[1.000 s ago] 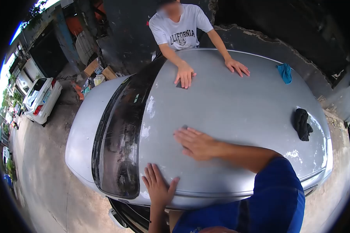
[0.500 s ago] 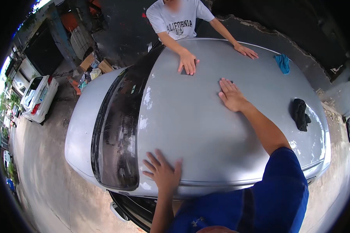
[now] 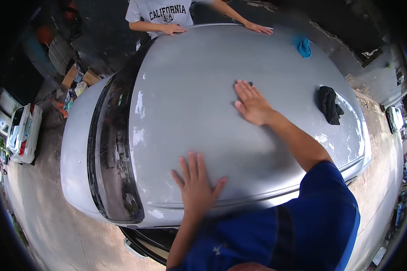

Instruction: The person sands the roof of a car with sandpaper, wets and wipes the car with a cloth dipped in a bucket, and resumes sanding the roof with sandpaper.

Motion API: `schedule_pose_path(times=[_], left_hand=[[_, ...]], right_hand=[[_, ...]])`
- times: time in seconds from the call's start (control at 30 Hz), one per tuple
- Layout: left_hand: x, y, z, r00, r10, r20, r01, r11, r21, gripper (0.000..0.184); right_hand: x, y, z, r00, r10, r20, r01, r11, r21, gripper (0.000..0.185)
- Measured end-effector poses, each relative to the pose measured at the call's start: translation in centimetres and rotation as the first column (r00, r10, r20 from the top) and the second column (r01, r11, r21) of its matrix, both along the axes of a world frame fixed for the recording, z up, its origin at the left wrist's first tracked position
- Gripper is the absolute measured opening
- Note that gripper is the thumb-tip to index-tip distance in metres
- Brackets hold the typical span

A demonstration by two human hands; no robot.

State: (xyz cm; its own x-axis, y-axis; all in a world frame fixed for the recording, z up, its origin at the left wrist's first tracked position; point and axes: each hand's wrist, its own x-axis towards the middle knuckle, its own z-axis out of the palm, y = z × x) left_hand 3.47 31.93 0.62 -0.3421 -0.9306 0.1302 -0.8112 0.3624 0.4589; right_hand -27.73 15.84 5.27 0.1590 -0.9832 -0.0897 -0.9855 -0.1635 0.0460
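Note:
My right hand [image 3: 254, 104] lies flat on the middle of the dull silver car roof [image 3: 190, 108], fingers stretched out and close together. Beneath its fingertips pokes the edge of a small dark sheet, apparently sandpaper [image 3: 251, 84]; most of it is hidden. Nearer to me, my left hand [image 3: 197, 185] rests palm down above the roof's side edge, fingers spread, nothing visible in it. A crumpled black cloth [image 3: 330, 106] sits to the right of my right hand. Farther off lies a blue cloth [image 3: 304, 48].
Across the car stands a person in a white shirt [image 3: 167, 13], both hands at the roof's far edge. The dark windshield [image 3: 115, 149] borders the roof on the left. Beyond are cardboard boxes [image 3: 91, 77] and a parked white car [image 3: 24, 133].
My right hand has slid slightly toward me over the roof with the sandpaper. My left hand has shifted right, away from the windshield. The other person's hand has drawn back to the far edge.

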Motion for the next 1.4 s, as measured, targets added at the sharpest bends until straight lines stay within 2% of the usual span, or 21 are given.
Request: schedule_pose_path(times=[0.03,0.1,0.13,0.23,0.3,0.33,0.4,0.47,0.57,0.67,0.77,0.83,0.9,0.97,1.03,1.1,1.13,1.2,1.23,1.3,1.4], left_hand=[[-0.1,0.2,0.2,1.0,0.004,-0.004,-0.004,1.0,0.006,0.101],[0.2,0.2,0.0,0.999,-0.001,-0.032,0.002,1.0,0.016,0.1],[0.3,0.1,-0.1,0.998,-0.001,-0.06,0.003,1.0,0.024,0.1],[1.5,1.2,-1.8,0.988,-0.009,-0.153,0.019,0.998,0.065,0.104],[2.6,1.4,-2.0,0.988,0.048,-0.148,-0.038,0.997,0.071,0.107],[3.7,2.1,-2.1,0.988,0.123,-0.095,-0.116,0.99,0.079,0.107],[4.9,1.8,-2.1,0.95,0.31,-0.03,-0.305,0.946,0.114,0.106],[6.6,2.4,-1.8,0.888,0.457,0.051,-0.459,0.87,0.179,0.105],[6.9,2.5,-2.7,0.862,0.507,0.016,-0.503,0.851,0.147,0.102],[6.8,2.2,-2.6,0.858,0.513,0.02,-0.508,0.845,0.167,0.1],[6.8,2.3,-3.1,0.846,0.533,-0.024,-0.523,0.838,0.153,0.093],[7.0,2.4,-4.3,0.825,0.558,-0.087,-0.542,0.825,0.16,0.088],[7.1,2.8,-5.5,0.8,0.566,-0.197,-0.537,0.823,0.186,0.085],[8.0,3.1,-5.9,0.754,0.562,-0.34,-0.522,0.827,0.209,0.083],[8.5,3.2,-5.1,0.801,0.541,-0.257,-0.51,0.841,0.18,0.085],[8.1,4.0,-4.3,0.856,0.483,-0.181,-0.465,0.875,0.137,0.086],[8.1,3.9,-4.1,0.897,0.412,-0.16,-0.403,0.911,0.087,0.087],[6.7,3.5,-3.1,0.971,0.215,-0.108,-0.213,0.977,0.032,0.089],[5.8,3.1,-2.5,0.989,0.13,-0.071,-0.13,0.992,0.007,0.091],[3.2,2.5,-1.4,0.995,-0.076,-0.058,0.074,0.996,-0.04,0.091],[0.9,0.6,-2.1,0.987,-0.129,-0.098,0.122,0.989,-0.078,0.084]], right_hand=[[4.3,4.2,-1.6,0.97,0.244,-0.022,-0.244,0.97,0.001,0.071],[9.0,9.4,-0.5,0.855,0.518,-0.02,-0.516,0.855,0.054,0.069],[7.9,7.4,-0.1,0.878,0.479,-0.006,-0.477,0.876,0.068,0.069],[-3.0,-7.2,0.4,0.995,-0.098,-0.019,0.097,0.992,-0.08,0.069],[-5.0,-10.4,0.0,0.972,-0.232,-0.036,0.227,0.968,-0.106,0.069],[-1.8,-8.5,-0.4,0.989,-0.148,-0.028,0.145,0.985,-0.096,0.07],[8.6,0.0,-0.7,0.956,0.293,0.003,-0.293,0.956,-0.006,0.07],[13.6,8.9,-1.9,0.743,0.659,0.12,-0.67,0.729,0.144,0.075],[12.3,3.5,-0.7,0.808,0.583,0.079,-0.589,0.801,0.108,0.073],[2.1,-14.8,-4.1,0.988,0.107,-0.114,-0.115,0.991,-0.064,0.067],[8.2,-13.4,-3.5,0.989,0.094,-0.117,-0.096,0.995,-0.01,0.067],[16.4,-3.8,-4.2,0.86,0.509,0.03,-0.51,0.86,0.025,0.069],[21.2,6.2,-3.8,0.608,0.781,0.14,-0.793,0.603,0.082,0.074],[19.0,8.4,-2.8,0.614,0.769,0.176,-0.788,0.587,0.183,0.076],[17.3,10.0,-1.2,0.634,0.741,0.22,-0.769,0.576,0.276,0.078],[7.8,1.8,-1.1,0.902,0.429,0.047,-0.43,0.903,0.019,0.075],[1.0,-2.0,-1.1,0.981,0.196,-0.003,-0.195,0.977,-0.081,0.074],[-12.3,-6.7,-1.9,0.966,-0.239,-0.095,0.215,0.953,-0.214,0.072],[-16.2,-5.7,-1.9,0.928,-0.355,-0.114,0.319,0.914,-0.252,0.071],[-10.1,0.9,-0.8,0.959,-0.279,-0.047,0.263,0.94,-0.219,0.072],[4.8,12.4,-0.3,0.982,0.189,0.01,-0.188,0.979,-0.076,0.072]])
